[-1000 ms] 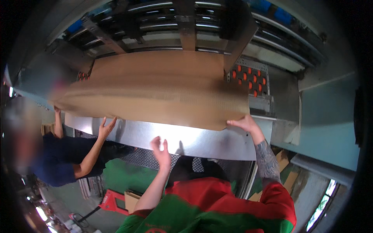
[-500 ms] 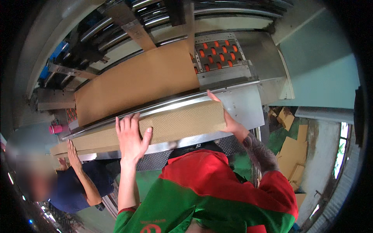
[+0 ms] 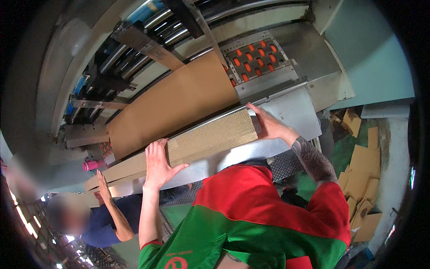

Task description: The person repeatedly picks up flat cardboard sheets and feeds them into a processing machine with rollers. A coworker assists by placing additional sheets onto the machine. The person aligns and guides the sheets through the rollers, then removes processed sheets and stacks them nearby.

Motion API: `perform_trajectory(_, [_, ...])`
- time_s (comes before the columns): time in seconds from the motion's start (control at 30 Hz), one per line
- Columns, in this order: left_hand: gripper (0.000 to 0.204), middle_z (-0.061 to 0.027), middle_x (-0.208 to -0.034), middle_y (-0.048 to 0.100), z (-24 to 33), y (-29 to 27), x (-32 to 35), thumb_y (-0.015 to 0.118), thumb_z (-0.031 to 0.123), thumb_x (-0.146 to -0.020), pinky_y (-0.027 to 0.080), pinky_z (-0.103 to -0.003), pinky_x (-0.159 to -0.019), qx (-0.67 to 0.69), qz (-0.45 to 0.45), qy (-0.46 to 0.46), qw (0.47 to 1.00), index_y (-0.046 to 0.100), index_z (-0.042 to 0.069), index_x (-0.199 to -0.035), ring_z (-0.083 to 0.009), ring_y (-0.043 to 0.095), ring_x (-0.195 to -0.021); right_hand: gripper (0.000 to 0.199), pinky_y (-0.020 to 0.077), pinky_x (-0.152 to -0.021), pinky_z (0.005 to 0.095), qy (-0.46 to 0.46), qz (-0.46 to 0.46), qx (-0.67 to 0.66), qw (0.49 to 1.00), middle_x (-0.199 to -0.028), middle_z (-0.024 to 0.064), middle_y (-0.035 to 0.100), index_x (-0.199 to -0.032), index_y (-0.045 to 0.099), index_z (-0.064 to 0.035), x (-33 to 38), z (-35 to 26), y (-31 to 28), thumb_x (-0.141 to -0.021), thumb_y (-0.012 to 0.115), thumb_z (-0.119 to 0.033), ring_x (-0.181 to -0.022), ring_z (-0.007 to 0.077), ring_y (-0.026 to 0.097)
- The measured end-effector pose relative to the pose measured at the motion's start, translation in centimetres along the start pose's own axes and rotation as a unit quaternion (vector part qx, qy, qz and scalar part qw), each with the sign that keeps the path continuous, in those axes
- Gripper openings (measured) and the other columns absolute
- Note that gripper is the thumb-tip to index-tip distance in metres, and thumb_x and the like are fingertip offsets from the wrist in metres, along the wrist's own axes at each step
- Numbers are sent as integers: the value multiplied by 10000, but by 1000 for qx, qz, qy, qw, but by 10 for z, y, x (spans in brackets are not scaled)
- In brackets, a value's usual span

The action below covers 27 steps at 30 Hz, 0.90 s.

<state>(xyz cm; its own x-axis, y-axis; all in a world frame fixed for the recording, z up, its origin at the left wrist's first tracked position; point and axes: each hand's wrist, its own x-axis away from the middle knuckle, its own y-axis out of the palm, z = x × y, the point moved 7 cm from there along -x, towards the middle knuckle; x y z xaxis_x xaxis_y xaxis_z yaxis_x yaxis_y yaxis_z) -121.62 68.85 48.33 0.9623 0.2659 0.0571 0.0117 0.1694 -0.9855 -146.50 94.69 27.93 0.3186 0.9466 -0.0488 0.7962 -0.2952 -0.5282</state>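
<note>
A long stack of corrugated cardboard sheets [image 3: 210, 139] lies along the metal ledge before me, its fluted edges facing up. My left hand [image 3: 156, 166] rests over the stack near its middle, fingers stretched across it and thumb spread to the right. At the stack's right end my right hand [image 3: 271, 125] holds the corner, thumb at the far edge; its other fingers are partly hidden. Beyond the stack, a flat brown cardboard sheet [image 3: 174, 103] lies in the machine. A co-worker's hand [image 3: 104, 187] touches the left end of the stack.
Orange rollers [image 3: 255, 60] sit in the machine bed at the right, and metal bars [image 3: 152, 49] cross above the sheet. A metal plate [image 3: 295, 112] slopes at the right. Cardboard scraps [image 3: 363, 166] lie on the floor. A co-worker [image 3: 112, 219] stands at the left.
The view has shifted, so the scene sits further right. The stack's fluted face shows wider on the right part, and my left hand's fingers now reach its far edge. My right hand stays at its end.
</note>
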Motion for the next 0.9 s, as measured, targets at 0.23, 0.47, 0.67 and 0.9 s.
perform_trajectory(0.23, [1089, -230, -1336, 523, 1, 7, -2, 939, 554, -608, 375, -546, -1109, -26, -16, -19, 999, 454, -18, -1398, -434, 480, -1278, 1283, 285, -1266, 472, 1, -42, 138, 990, -1619, 294, 302, -1631, 2, 37, -6, 55, 64, -781, 852, -412, -1511, 446, 326])
perform_trajectory(0.47, [1066, -231, -1308, 534, -5, 9, -6, 962, 517, -582, 393, -545, -1092, -12, -11, -27, 1000, 485, -13, -1375, -430, 500, -1248, 1151, 354, -1213, 486, 36, -50, 39, 997, -1541, 270, 390, -1611, 110, -4, -5, 69, 62, -793, 847, -338, -1434, 431, 421])
perform_trajectory(0.67, [1012, -204, -1202, 597, -9, 3, -15, 972, 484, -526, 424, -524, -1035, 35, 16, -21, 999, 558, -14, -1303, -419, 549, -1158, 1029, 396, -1173, 485, 38, -49, -48, 997, -1459, 223, 476, -1528, 299, -53, -13, 88, 63, -743, 899, -342, -1390, 417, 466])
perform_trajectory(0.9, [1003, -199, -1188, 647, -30, -11, -62, 962, 512, -527, 438, -512, -1054, 21, -10, -21, 1000, 598, -20, -1295, -419, 575, -1185, 1111, 431, -1163, 454, 129, -109, 39, 985, -1497, 304, 493, -1557, 287, 5, -26, 119, 65, -735, 892, -436, -1369, 454, 512])
